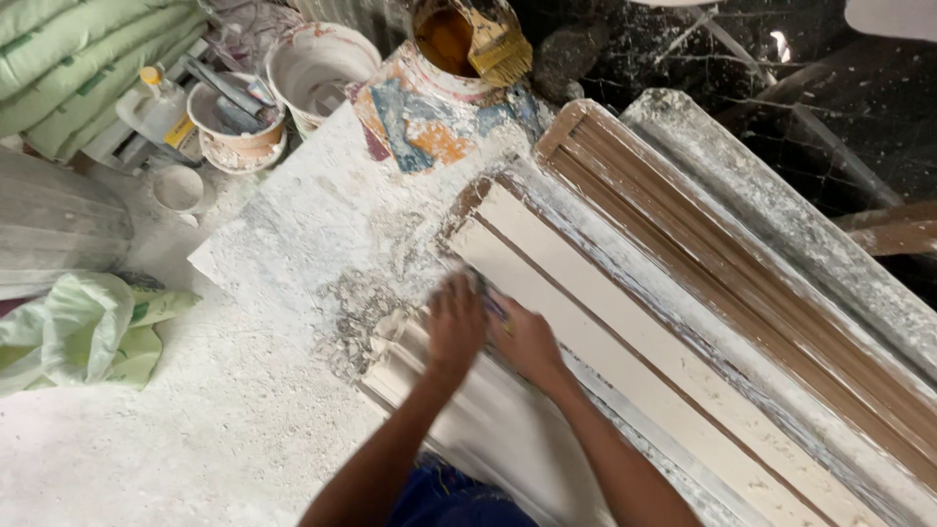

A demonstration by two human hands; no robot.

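My left hand and my right hand are pressed together over the near end of a long white plaster moulding that lies on a dusty floor. Both are blurred by motion. A small dark object shows between the hands; what it is I cannot tell, nor which hand holds it. Beside them a long brown mould filled with white plaster runs diagonally to the lower right. Crumbled plaster bits lie just left of my left hand.
A second ribbed brown mould lies to the right. A paint-stained bucket of orange liquid with a brush stands at the top, white buckets and a tool bowl to its left. Green sacks are at upper left.
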